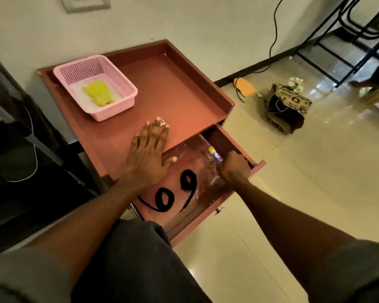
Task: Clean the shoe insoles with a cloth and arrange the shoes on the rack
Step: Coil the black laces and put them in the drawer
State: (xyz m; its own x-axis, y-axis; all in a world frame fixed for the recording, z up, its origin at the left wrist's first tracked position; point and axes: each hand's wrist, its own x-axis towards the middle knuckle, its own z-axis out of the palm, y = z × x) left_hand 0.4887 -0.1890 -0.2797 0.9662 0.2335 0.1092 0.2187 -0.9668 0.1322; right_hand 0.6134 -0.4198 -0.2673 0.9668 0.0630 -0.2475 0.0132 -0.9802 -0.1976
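A yellow cloth point(99, 92) lies in a pink plastic basket point(127, 88) on top of a reddish-brown cabinet point(173, 88). The cabinet's top drawer point(239, 191) stands pulled out. My left hand point(149, 154) lies flat, fingers spread, on the cabinet top at the drawer's edge, holding nothing. My right hand point(234, 167) is inside the drawer, fingers curled around a small yellow and blue tube point(214, 154). A black shoelace point(179, 191) lies looped on the drawer floor. No shoes or insoles are visible.
A brown printed paper bag point(287, 110) with white flowers stands on the tiled floor to the right. An orange flat object point(245, 86) and a black cable lie by the wall. A black metal frame point(346, 40) is at the far right; dark furniture point(20, 149) is at left.
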